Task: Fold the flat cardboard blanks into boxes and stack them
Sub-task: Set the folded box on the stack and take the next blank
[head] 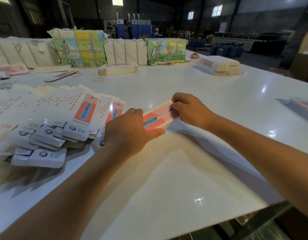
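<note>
**Folding one toothbrush box between my two hands**

I hold one box between my hands, just above the white table. My left hand grips the near end, with fingers curled over the top and my thumb under the edge. My right hand pinches the far end with fingers and thumb. That end is a bit blurry, so I think I am working a flap there, but I cannot be sure.

The box is long and thin. Its long side runs from near-left to far-right, and the picture of the toothbrush faces up at me.

It looks light, like thin card. It should bend easily along the fold lines, and it could crease or squash if I squeeze hard. The printed side looks shiny, so it may slip. I think it is best to hold it by the ends and edges, not the middle.

The flat blanks lie spread out on the table just beside my left hand. Stacks sit well apart, at the far side.
</note>
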